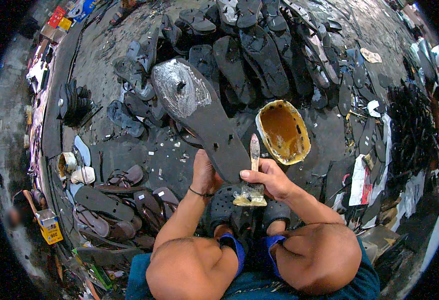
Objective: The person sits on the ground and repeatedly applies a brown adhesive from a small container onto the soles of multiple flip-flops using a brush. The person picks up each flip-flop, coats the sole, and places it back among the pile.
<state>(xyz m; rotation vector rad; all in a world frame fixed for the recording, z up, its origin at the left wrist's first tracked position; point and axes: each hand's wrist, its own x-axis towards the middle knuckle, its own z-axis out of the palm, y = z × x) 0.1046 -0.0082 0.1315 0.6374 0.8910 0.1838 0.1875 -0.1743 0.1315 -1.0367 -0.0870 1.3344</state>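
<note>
Your left hand [203, 172] is closed around the heel end of the sandal [209, 122], fingers mostly hidden; your right hand [273, 179] pinches the brush [254, 165]. The sandal is raised, sole up, left of the tub [262, 130]. It should be light and bendy — better to hold the bare heel edges, because the white smear [198, 100] may be slippery.

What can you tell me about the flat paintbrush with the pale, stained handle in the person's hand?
The flat paintbrush with the pale, stained handle looks well used. Its slim handle, perhaps wooden, points away from the person; the wide, grimy head ends in short bristles crusted yellowish, facing the person. The bare right hand grips it, thumb across the base of the handle. It is held beside the near end of a dark grey sandal sole; whether they touch is unclear.
</note>
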